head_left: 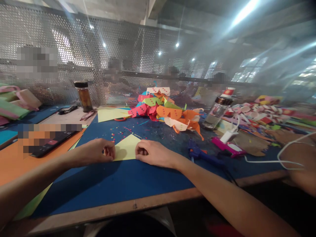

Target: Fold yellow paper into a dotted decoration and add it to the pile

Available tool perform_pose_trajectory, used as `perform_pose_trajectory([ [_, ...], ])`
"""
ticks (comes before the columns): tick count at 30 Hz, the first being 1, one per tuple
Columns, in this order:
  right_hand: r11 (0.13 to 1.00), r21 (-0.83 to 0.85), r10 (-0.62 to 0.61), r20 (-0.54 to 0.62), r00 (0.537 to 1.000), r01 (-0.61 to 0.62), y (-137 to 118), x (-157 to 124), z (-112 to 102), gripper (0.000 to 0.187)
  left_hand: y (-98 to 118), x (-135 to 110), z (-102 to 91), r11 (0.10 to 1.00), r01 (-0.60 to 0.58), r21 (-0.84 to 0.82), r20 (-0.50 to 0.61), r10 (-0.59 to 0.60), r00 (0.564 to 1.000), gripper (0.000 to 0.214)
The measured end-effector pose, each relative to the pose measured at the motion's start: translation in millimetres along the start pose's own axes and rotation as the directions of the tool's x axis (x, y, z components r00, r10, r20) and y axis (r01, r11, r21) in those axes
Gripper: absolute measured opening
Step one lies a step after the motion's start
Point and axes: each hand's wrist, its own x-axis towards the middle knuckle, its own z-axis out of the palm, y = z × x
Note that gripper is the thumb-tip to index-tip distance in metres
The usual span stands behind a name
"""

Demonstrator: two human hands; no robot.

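A pale yellow folded paper [127, 148] lies on the blue table mat [123, 181] between my hands. My left hand [98, 151] has its fingers curled and presses on the paper's left edge. My right hand [153, 153] is curled too, with its fingertips on the paper's right edge. Behind the paper rises a pile of folded paper shapes [168, 110] in orange, red, green and white.
A phone [53, 141] rests on orange paper at the left. A dark jar [84, 96] and yellow sheets [111, 114] stand further back. A blue glue gun [201, 154], a glass bottle [218, 110], a pink item with a white cable [229, 146] and paper scraps lie at the right. People sit behind the mesh screen.
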Motion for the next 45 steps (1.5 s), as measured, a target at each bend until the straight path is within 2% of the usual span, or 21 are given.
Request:
perform_pose_trajectory([
  [6, 1.0, 0.01, 0.0, 0.007, 1.0, 0.0, 0, 0, -1, 0.006, -7, -1, -3.9, 0.999, -0.036, -0.015, 0.035, 0.036, 0.999, 0.015],
  [12, 1.0, 0.011, 0.015, 0.019, 1.0, -0.015, -2, 0, -1, 0.006, -15, -4, -12.3, 1.0, -0.011, -0.023, 0.096, 0.013, 0.995, 0.014],
  [23, 1.0, 0.016, 0.008, 0.017, 1.0, -0.009, -1, 0, -1, 0.006, -8, -12, -27.2, 0.998, 0.047, -0.044, 0.193, -0.038, 0.98, 0.012],
  [32, 1.0, 0.022, 0.011, 0.023, 1.0, -0.012, -1, 0, -1, 0.005, -8, -22, -33.0, 0.993, 0.076, -0.087, 0.165, -0.061, 0.984, 0.014],
  [45, 1.0, 0.014, -0.007, 0.009, 1.0, 0.007, -1, 0, -2, 0.005, -14, -29, -43.2, 0.998, 0.058, 0.038, 0.191, -0.065, 0.98, 0.017],
])
